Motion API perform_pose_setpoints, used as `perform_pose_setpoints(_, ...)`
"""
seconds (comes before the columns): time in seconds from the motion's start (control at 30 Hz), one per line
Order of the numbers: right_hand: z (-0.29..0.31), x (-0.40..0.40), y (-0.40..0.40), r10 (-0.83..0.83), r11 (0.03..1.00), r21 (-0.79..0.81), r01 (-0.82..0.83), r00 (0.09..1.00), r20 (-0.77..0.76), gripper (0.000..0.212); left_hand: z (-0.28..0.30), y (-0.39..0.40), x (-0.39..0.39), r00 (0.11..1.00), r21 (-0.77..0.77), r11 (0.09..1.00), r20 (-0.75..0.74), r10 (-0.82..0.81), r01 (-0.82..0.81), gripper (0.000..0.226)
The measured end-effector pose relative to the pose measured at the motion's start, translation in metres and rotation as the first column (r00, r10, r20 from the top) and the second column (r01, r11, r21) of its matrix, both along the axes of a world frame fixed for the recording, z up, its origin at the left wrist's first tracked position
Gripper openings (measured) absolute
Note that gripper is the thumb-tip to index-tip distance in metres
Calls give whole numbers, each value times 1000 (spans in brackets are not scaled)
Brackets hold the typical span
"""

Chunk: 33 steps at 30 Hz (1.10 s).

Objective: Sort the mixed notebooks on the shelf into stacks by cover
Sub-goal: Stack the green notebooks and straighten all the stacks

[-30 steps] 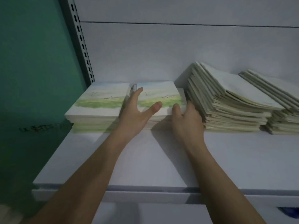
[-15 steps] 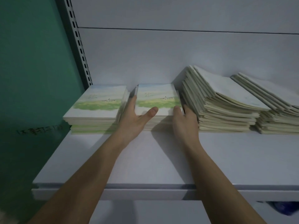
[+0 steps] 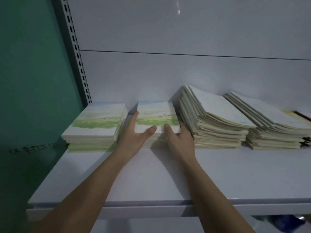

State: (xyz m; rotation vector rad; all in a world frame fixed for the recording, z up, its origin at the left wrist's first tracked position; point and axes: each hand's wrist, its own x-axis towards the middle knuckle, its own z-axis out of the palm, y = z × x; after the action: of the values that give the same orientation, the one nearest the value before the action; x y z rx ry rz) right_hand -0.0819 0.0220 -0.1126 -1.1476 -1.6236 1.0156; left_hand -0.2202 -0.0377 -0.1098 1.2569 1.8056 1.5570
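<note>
Holding the middle stack (image 3: 156, 115) of meadow-cover notebooks, the left hand (image 3: 134, 137) and right hand (image 3: 180, 138) press flat fingers on its two sides. It sits on the white shelf (image 3: 151, 179) between another meadow stack (image 3: 97, 121) and plain stacks (image 3: 213, 118). Since before, a gap opened at its left.

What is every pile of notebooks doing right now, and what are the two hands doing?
left meadow stack: flat on the shelf, untouched
middle meadow stack: flat, held between both hands
left hand: fingers along the stack's left side, thumb at its front
right hand: pressed against the stack's right side
tall plain stack: fanned, top covers sloping
right plain stack: fanned, untouched
</note>
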Motion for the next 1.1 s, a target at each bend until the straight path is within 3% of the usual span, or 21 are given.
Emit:
perform_pose_setpoints(0.2,1,0,-3,-30,1000,1,30,1000,-2,29,2,-1,-1,998,-7,1000,-48,26,-27,86)
perform_pose_setpoints(0.33,0,0,-9,-64,992,106,62,998,17,37,10,-15,13,952,64,992,-282,121,-107,74)
perform_pose_setpoints(0.4,-1,0,-18,-120,963,255,93,989,91,43,14,-34,25,913,140,982,-372,169,-124,65)
perform_pose_setpoints(0.5,0,2,-40,-151,790,608,75,986,74,37,21,-67,25,880,169,979,-442,175,-111,51)
perform_pose_setpoints(0.6,1,-5,-66,14,610,780,-140,986,167,29,27,-102,-10,832,97,971,-501,238,-219,43)
perform_pose_setpoints(0.7,2,-30,-92,212,556,714,-425,904,372,25,32,-135,-53,836,-2,946,-469,284,-323,43)
perform_pose_setpoints(0.8,10,-61,-110,296,509,641,-575,816,497,24,38,-158,-82,863,-90,917,-383,329,-389,51)
perform_pose_setpoints(0.93,35,-93,-109,223,541,565,-623,754,618,31,36,-171,-112,887,-187,896,-322,331,-402,59)
perform_pose_setpoints(1.1,49,-133,-104,89,639,433,-636,620,779,62,35,-173,-141,925,-236,909,-248,287,-345,58)
